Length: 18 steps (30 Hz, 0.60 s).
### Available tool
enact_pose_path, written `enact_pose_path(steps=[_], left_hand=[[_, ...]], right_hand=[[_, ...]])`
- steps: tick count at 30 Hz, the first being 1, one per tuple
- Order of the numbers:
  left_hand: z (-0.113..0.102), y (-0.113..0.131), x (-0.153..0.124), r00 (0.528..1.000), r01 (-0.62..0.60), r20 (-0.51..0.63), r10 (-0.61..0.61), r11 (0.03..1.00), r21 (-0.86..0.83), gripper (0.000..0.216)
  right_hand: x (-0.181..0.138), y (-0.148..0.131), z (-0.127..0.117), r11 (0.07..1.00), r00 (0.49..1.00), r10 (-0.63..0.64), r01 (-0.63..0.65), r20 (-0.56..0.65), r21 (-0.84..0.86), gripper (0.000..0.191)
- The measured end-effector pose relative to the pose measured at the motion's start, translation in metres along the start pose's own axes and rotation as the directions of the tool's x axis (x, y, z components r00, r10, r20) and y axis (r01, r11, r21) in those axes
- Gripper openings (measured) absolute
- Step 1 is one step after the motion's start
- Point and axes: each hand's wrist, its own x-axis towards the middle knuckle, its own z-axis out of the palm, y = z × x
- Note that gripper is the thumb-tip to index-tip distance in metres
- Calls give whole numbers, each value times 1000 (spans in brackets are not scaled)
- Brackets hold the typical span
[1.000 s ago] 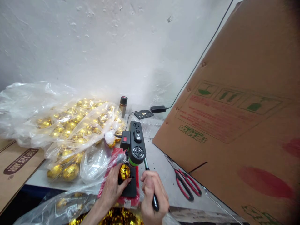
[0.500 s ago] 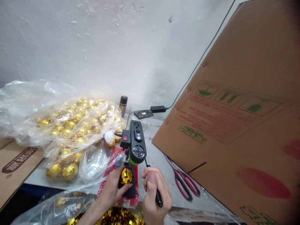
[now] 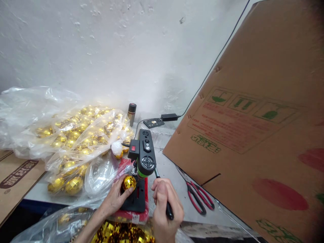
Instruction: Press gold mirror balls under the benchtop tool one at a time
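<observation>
A gold mirror-tiled ball (image 3: pixel 129 182) is gripped in my left hand (image 3: pixel 116 196), just left of a small black bench drill press (image 3: pixel 146 153). The ball sits beside the head of the press, above its black base plate (image 3: pixel 134 202). My right hand (image 3: pixel 167 206) is wrapped round the black-gripped lever (image 3: pixel 169 212) on the right side of the press. The press has a side box with a red switch (image 3: pixel 133 148). Its bit is hidden from this angle.
A clear plastic bag (image 3: pixel 83 135) of gold balls lies left; more gold balls (image 3: pixel 121 233) lie at the front edge. Red-handled scissors (image 3: pixel 199 197) lie right, beside a big cardboard box (image 3: pixel 243 118). Behind stand a spray can (image 3: pixel 131 114), a phone-like slab (image 3: pixel 153 123) and a power adapter (image 3: pixel 169 117).
My left hand has moved the ball leftward and slightly up, off the middle of the base plate, baring more of it. My right hand keeps hold of the lever.
</observation>
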Motion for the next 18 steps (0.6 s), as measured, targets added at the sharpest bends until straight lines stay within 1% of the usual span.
enact_pose_path(steps=[2, 6, 8, 11, 13, 18], left_hand=[[4, 1, -1, 999, -26, -20, 27, 997, 66, 59], [12, 10, -2, 990, -132, -22, 138, 976, 171, 56], [14, 16, -3, 983, -179, -7, 184, 963, 200, 53], [17, 21, -5, 970, -239, 15, 241, 950, 199, 50], [19, 21, -6, 968, -247, 15, 249, 951, 185, 51], [22, 16, -5, 983, -180, -22, 185, 973, 145, 52]], right_hand=[[0, 0, -1, 1000, 1000, 0, 0, 4, -1, 31], [2, -1, -2, 999, 999, -30, 31, 10, -10, 31], [2, -2, -3, 999, 999, -35, 36, 16, -19, 31], [1, -3, -4, 999, 999, -39, 40, 24, -25, 30], [-1, -2, -5, 998, 998, -51, 51, 36, -24, 30], [-14, 5, -6, 999, 999, -34, 36, 40, -32, 29]])
